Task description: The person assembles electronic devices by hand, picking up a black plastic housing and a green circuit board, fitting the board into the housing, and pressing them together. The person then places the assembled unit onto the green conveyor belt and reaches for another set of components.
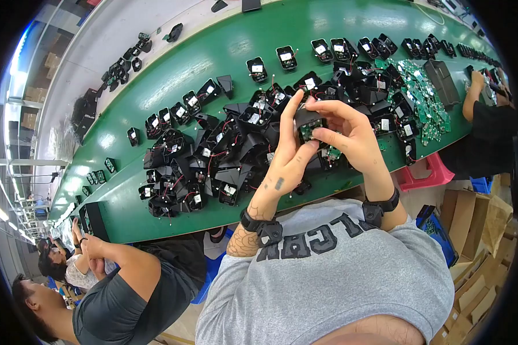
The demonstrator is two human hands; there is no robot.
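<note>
Between my two hands I hold a black plastic housing (311, 119) above the bench, with a green circuit board showing in its open side. My left hand (288, 155) grips it from the left, its thumb at the lower edge and its index finger reaching up along the side. My right hand (351, 135) curls round the other side, thumb against the board. Below and around my hands lies a heap of similar black housings (218, 138) with white labels, red wires and boards inside.
Rows of black housings (257, 69) line the far side of the green bench (213, 57). Loose green circuit boards (423, 98) are piled at the right, next to a dark tray (442, 83). A person (132, 282) sits close at left; another person's arm (473, 95) is at far right.
</note>
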